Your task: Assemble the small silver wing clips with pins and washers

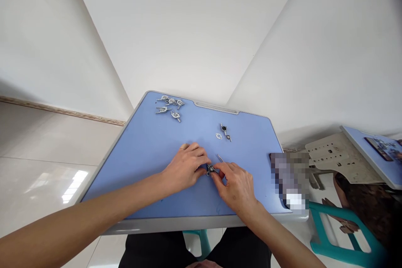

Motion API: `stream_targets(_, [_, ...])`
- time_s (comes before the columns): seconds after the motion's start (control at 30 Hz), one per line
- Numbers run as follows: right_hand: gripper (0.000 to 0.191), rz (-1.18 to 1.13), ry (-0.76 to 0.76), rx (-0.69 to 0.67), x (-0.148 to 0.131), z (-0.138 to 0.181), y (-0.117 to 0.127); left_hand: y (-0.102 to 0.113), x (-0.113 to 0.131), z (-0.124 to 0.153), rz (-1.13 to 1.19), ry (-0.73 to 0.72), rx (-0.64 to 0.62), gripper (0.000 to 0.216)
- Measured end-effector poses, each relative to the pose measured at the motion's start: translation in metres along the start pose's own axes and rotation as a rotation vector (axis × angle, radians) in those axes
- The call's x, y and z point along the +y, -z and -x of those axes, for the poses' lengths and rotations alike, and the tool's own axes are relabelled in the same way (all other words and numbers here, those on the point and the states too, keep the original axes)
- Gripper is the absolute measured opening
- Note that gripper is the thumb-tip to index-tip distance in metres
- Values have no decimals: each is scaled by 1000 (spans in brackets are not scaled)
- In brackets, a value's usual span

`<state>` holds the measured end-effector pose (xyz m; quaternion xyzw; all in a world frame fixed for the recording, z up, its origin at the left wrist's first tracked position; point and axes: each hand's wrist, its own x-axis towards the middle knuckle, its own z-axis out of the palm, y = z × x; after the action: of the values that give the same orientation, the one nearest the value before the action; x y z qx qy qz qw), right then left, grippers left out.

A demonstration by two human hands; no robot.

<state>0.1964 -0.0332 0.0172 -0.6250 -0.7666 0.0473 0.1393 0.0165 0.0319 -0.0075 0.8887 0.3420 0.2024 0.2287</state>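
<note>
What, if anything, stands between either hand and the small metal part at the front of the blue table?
Nothing visible: fingertips of the left hand and right hand are already at the small metal part. A thin metal piece shows just beyond the right fingers, not between.

Both hands (187,166) (237,184) partly hide the metal part (211,169).
</note>
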Motion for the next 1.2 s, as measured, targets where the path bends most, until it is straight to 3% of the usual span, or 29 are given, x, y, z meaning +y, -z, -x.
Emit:
stream_targets(0.27, [23, -164, -27, -6, 13, 4, 6, 3, -2, 2, 3, -2, 34, 20])
stream_targets(0.53, [14, -207, -88, -27, 17, 16, -1, 3, 2, 2, -8, -50, 36, 18])
stream_targets(0.83, [18, -112, 21, 160, 10, 22, -14, 16, 1, -9, -100, -133, -122, 21])
stream_targets(1.2, [16, -163, 33, 144, -3, 24, -22, 7, 0, -5, -205, -115, -59, 17])
